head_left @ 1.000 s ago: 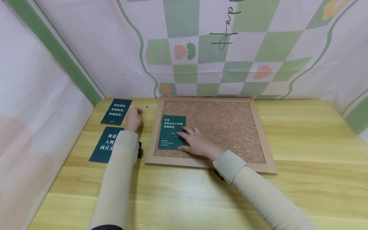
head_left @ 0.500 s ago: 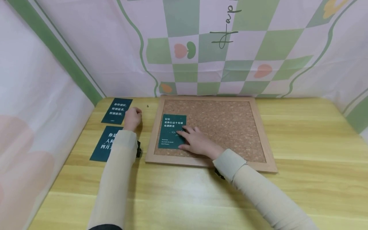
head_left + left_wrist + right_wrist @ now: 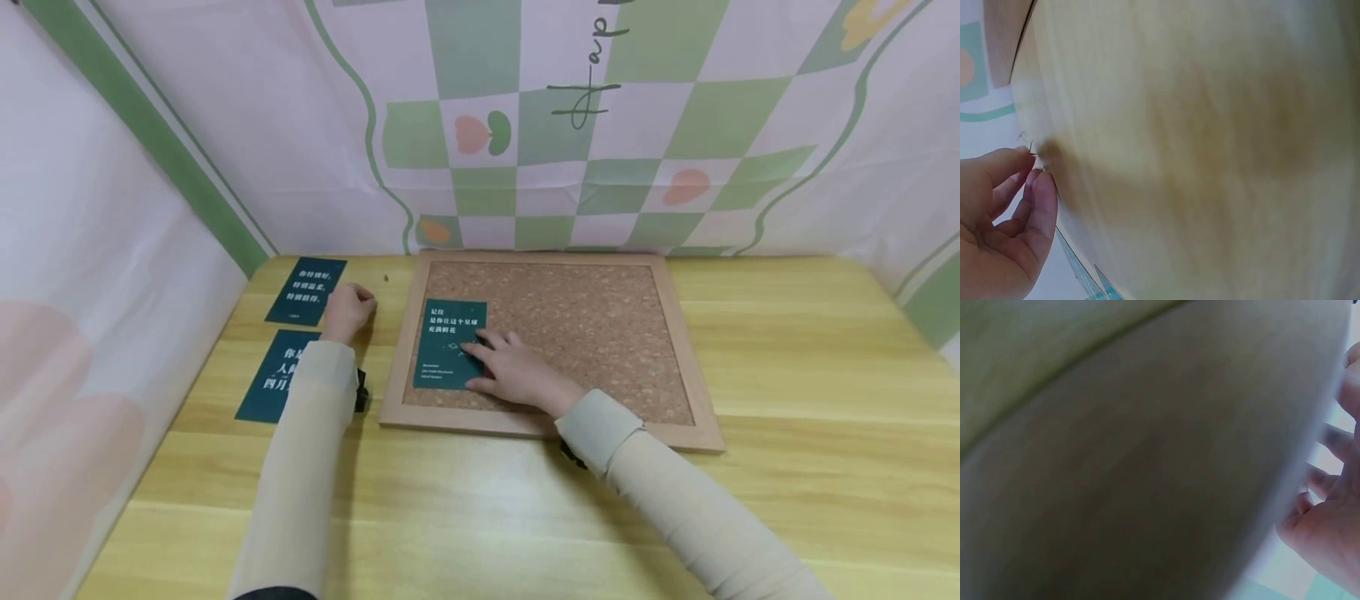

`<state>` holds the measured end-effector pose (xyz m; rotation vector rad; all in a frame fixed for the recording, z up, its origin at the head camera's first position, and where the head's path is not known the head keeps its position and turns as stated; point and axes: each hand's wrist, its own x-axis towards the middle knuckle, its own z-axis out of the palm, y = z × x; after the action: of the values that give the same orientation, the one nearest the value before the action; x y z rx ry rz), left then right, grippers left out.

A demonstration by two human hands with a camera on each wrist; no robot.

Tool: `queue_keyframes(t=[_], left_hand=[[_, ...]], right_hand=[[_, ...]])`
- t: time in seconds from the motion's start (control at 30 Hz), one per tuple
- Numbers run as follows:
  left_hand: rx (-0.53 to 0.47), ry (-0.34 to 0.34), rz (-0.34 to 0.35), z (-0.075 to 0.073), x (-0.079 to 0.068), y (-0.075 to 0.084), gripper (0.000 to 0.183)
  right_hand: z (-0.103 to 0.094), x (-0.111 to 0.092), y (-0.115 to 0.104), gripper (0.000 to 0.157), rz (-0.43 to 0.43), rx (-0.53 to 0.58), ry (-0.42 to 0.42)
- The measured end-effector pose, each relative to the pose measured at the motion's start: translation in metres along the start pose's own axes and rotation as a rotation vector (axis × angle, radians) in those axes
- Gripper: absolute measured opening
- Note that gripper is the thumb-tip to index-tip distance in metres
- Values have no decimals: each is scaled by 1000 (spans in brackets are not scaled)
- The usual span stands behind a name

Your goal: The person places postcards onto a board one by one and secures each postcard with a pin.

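A dark green card (image 3: 438,337) with white lettering lies on the left part of the wood-framed corkboard (image 3: 592,333). The spread fingers of my right hand (image 3: 521,372) rest on its right edge. In the right wrist view that hand (image 3: 1329,519) shows only at the right border. My left hand (image 3: 348,312) is over the table beside the board, its fingertips together. In the left wrist view, thumb and forefinger of that hand (image 3: 1007,219) pinch a tiny thumbtack (image 3: 1032,150), its thin point showing.
Two more green cards lie left on the table, an upper card (image 3: 306,289) and a lower card (image 3: 273,375) partly under the left sleeve. A tiny dark speck (image 3: 386,277) lies near the board's frame. A patterned cloth (image 3: 555,125) hangs behind.
My left fingertips have shifted slightly right and come into a clearer pinch. My right hand and the card under it stay in place.
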<state>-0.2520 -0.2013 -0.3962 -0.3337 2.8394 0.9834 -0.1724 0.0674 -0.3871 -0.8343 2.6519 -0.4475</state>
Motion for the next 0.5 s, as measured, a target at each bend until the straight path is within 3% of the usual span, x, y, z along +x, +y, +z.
queue_keyframes(t=[0.5], left_hand=[[30, -22, 53, 4, 3, 1, 29]], right_hand=[[1, -1, 0, 63, -9, -6, -1]])
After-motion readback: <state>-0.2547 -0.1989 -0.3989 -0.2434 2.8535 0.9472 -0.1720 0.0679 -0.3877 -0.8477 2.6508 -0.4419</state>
